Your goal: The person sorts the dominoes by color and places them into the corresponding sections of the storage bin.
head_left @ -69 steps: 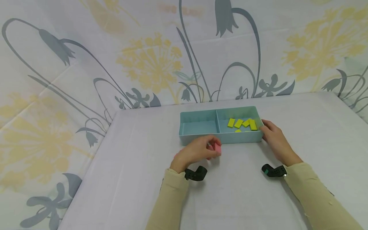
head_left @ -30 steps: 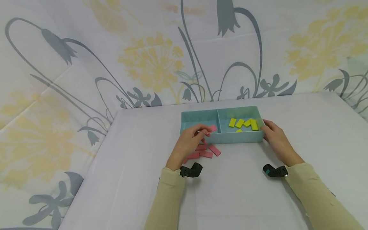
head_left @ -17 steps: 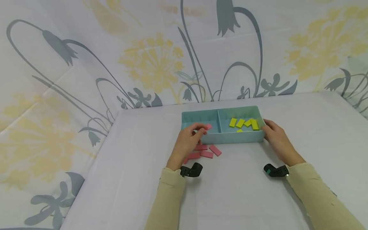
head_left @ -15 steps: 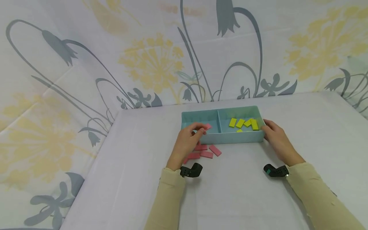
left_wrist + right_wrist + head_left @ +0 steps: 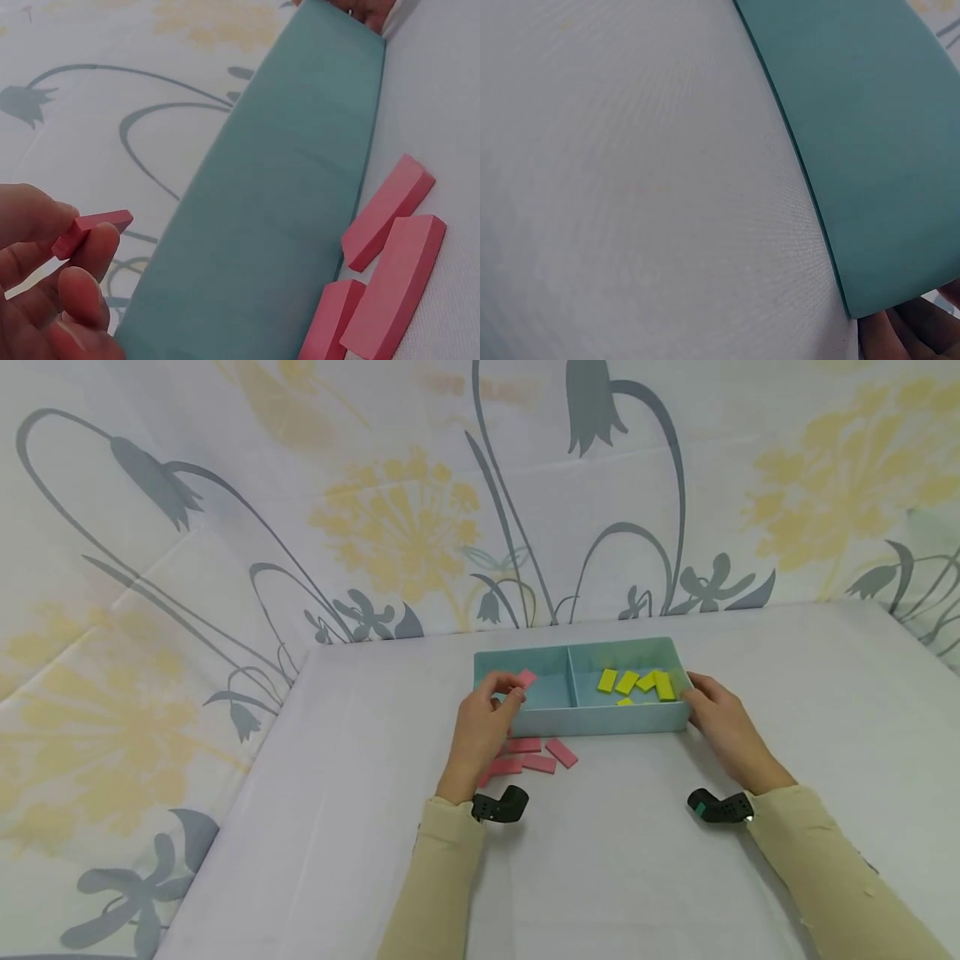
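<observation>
One pink block [image 5: 107, 219] in left grip [image 5: 478, 725]

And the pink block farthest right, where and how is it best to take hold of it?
Probably pinch this block across its narrow width, at its near right end, from above and right: it lies flat and slanted, that end pointing away from the box and other blocks.

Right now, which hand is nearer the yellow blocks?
Right. The right hand grips the tray at its right end, beside the yellow blocks; the left hand is farther, across the divider, pinching a pink block.
</observation>
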